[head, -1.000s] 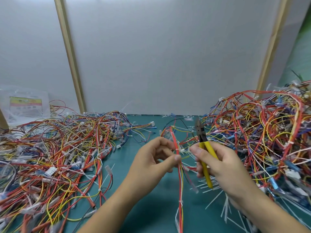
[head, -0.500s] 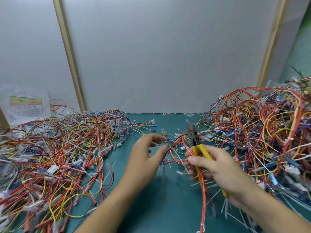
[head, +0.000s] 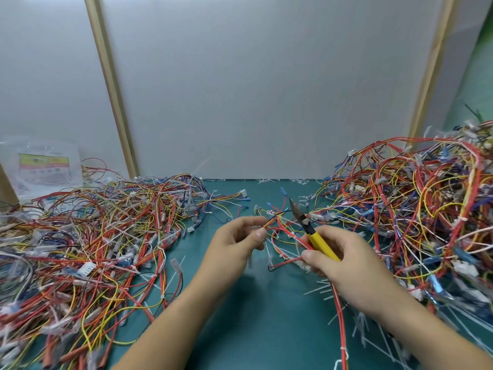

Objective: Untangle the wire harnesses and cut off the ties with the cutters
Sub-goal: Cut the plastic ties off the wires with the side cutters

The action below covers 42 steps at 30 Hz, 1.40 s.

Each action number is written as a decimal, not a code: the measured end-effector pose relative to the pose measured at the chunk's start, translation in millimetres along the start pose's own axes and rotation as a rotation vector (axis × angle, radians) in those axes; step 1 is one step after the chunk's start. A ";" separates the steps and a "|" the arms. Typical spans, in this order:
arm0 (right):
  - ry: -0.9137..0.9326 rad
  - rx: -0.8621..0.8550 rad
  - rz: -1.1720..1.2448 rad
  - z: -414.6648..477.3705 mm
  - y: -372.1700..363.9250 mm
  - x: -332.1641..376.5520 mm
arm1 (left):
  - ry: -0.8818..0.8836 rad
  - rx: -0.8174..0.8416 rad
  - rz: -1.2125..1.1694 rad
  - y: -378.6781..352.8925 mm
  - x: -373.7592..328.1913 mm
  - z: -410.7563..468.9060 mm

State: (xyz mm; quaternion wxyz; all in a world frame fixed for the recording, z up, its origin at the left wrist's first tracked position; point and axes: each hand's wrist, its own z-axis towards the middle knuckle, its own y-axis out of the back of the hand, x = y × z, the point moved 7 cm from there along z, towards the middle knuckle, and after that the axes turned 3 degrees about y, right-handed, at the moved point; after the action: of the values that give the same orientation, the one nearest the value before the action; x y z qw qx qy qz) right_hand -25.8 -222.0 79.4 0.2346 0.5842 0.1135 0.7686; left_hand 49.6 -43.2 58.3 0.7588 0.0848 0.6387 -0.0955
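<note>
A thin harness of red, yellow and black wires [head: 286, 231] stretches between my two hands above the green mat. My left hand [head: 234, 249] pinches one end of it between thumb and fingertips. My right hand [head: 344, 265] grips the yellow-handled cutters [head: 317, 240], whose dark jaws point up and to the left, and also holds a red strand that trails down toward the near edge. Whether the jaws touch a tie cannot be told.
A wide heap of wire harnesses [head: 80, 249] covers the left side of the green mat [head: 253, 329]. A taller heap [head: 426, 209] rises on the right. Cut white ties [head: 346, 316] litter the mat under my right wrist. A plastic bag [head: 42, 166] leans at far left.
My left hand closed from a loose reach into a pinch on the harness end. The cutters' tip tilted further left, and the harness now spreads sideways between the hands.
</note>
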 end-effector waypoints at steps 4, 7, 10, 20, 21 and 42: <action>0.038 -0.073 -0.092 -0.9 6.4 2.5 | 0.057 0.026 -0.153 -0.1 3.8 1.8; 0.087 -0.151 -0.165 -3.0 13.3 7.1 | 0.089 0.045 -0.237 -1.7 4.5 3.1; 0.127 -0.177 -0.167 -4.4 15.9 12.1 | 0.143 0.098 -0.344 -5.7 6.1 3.6; 0.140 -0.228 -0.004 -3.5 20.9 12.4 | 0.091 0.094 -0.191 -4.0 5.8 1.4; 0.166 -0.263 0.027 -4.9 24.4 15.6 | 0.064 0.085 -0.125 -3.7 4.7 0.9; 0.074 0.054 -0.133 -10.1 -14.2 8.2 | 0.017 0.202 0.087 -21.4 2.5 -10.2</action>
State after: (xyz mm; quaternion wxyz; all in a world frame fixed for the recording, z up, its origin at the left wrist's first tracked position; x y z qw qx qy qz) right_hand -33.9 -204.7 77.0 0.2652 0.5526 0.1813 0.7691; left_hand 34.9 -61.4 53.9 0.7443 0.1895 0.6280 -0.1255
